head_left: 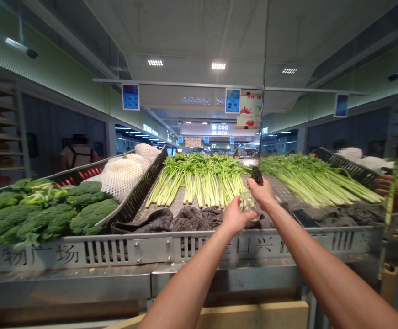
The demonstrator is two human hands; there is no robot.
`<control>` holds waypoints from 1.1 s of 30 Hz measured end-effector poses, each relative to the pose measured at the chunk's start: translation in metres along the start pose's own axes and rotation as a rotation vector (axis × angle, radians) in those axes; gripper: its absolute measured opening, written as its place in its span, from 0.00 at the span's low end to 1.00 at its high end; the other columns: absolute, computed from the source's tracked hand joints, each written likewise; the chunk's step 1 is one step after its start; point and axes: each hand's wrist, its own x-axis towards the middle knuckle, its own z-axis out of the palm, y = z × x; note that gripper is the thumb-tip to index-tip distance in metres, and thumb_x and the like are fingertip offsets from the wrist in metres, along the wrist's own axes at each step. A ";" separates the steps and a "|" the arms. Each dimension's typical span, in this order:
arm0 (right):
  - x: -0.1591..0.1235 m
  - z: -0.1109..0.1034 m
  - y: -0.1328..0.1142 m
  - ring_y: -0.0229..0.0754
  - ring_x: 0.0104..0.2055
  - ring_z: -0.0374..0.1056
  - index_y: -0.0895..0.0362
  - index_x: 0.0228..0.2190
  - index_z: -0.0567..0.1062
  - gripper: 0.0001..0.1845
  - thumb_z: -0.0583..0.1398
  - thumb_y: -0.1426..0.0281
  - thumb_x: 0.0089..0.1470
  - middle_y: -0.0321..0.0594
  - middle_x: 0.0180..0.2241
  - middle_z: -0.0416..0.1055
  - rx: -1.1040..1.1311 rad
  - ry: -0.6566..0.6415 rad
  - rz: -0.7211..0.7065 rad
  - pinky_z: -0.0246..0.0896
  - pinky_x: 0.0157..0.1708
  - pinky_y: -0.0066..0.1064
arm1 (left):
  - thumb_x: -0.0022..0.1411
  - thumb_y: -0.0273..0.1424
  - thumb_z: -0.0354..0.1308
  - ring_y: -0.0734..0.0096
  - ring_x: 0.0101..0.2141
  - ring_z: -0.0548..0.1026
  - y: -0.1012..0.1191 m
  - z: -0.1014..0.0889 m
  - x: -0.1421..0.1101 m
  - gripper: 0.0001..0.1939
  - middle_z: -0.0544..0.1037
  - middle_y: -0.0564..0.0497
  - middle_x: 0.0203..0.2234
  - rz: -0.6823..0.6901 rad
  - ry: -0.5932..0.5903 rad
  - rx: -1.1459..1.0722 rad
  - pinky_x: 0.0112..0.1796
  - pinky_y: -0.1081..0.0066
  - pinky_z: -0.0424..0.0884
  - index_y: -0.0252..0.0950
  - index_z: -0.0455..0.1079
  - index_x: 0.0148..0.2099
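Observation:
Both arms reach forward over the front of a vegetable display. My right hand (262, 193) is closed around the neck of what looks like a clear spray bottle (250, 204) with a black head (256, 174). Lower down, my left hand (237, 215) curls its fingers and thumb about the bottle's see-through body, partly hiding it. Just beyond the hands lies a row of celery (202, 183), leaves to the back and pale stalks pointing toward me. A dark, crumpled cloth (192, 219) runs along the front of the celery.
On the left are broccoli heads (48, 214) and white foam-netted produce (121, 173), beside a black crate wall (135, 198). A grey slotted rail (113, 250) edges the display. At right, a mirror (308, 137) reflects the celery. Price signs (232, 101) hang above.

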 end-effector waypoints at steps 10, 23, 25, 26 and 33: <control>-0.003 0.000 0.000 0.34 0.18 0.53 0.59 0.19 0.67 0.14 0.50 0.60 0.37 0.33 0.15 0.60 -0.047 -0.022 -0.008 0.45 0.19 0.26 | 0.37 0.38 0.62 0.61 0.46 0.64 -0.002 -0.001 -0.004 0.41 0.66 0.42 0.47 -0.027 -0.014 -0.012 0.45 0.66 0.59 0.33 0.54 0.53; -0.001 0.003 -0.008 0.37 0.20 0.55 0.60 0.22 0.68 0.16 0.50 0.60 0.37 0.37 0.18 0.63 -0.085 -0.059 0.018 0.47 0.21 0.27 | 0.36 0.39 0.63 0.61 0.45 0.65 -0.008 -0.002 0.001 0.40 0.66 0.42 0.46 -0.012 0.009 -0.033 0.44 0.68 0.60 0.32 0.55 0.52; -0.002 0.003 -0.008 0.36 0.20 0.54 0.60 0.20 0.68 0.15 0.50 0.61 0.37 0.37 0.17 0.61 -0.129 -0.054 0.019 0.47 0.21 0.27 | 0.36 0.40 0.63 0.61 0.45 0.65 -0.007 -0.003 0.000 0.40 0.67 0.42 0.45 -0.019 0.004 -0.020 0.43 0.68 0.61 0.33 0.55 0.52; -0.003 0.003 -0.008 0.36 0.20 0.53 0.60 0.20 0.68 0.15 0.50 0.61 0.38 0.36 0.17 0.61 -0.146 -0.051 0.021 0.46 0.20 0.27 | 0.36 0.40 0.62 0.61 0.44 0.66 -0.006 -0.003 -0.001 0.40 0.67 0.42 0.45 -0.022 0.002 -0.011 0.43 0.68 0.61 0.33 0.56 0.52; -0.004 0.001 -0.006 0.35 0.19 0.53 0.60 0.21 0.67 0.16 0.49 0.60 0.38 0.35 0.17 0.61 -0.142 -0.067 0.009 0.45 0.19 0.26 | 0.37 0.39 0.62 0.60 0.44 0.66 0.000 -0.003 -0.007 0.39 0.67 0.41 0.45 -0.040 -0.020 -0.007 0.43 0.67 0.61 0.31 0.56 0.52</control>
